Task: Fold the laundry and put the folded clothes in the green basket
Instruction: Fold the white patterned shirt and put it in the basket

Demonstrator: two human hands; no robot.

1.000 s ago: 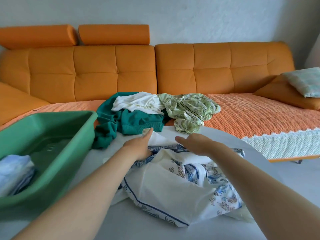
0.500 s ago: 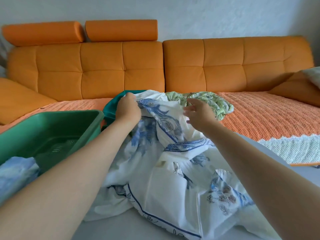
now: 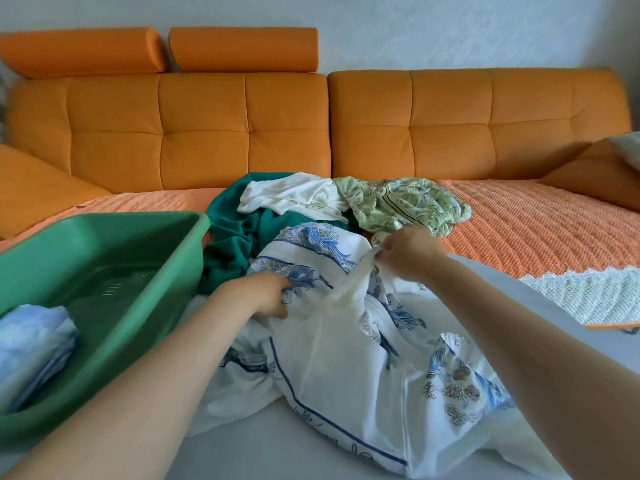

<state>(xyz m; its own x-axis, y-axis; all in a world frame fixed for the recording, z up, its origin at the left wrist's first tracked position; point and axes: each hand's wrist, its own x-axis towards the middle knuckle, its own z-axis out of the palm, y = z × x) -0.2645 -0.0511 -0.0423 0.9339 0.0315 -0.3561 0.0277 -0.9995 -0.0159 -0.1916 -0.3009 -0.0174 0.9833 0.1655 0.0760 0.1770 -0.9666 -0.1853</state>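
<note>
The white cloth with blue print lies crumpled on the grey table, under and between my hands. My left hand is low on the cloth, its fingers curled into the fabric at a blue motif. My right hand is raised higher and pinches a fold of the same cloth, so that a ridge of white fabric runs down from it toward my left hand.

Left of my left arm stands the green basket, with one folded pale blue garment at its near end.

Beyond both hands is the unfolded pile. A teal garment touches the basket's far corner, a white garment lies on top of it, and a green leaf-print garment lies just past my right hand.

Behind the pile is the orange sofa, with an orange blanket spread over its seat.
</note>
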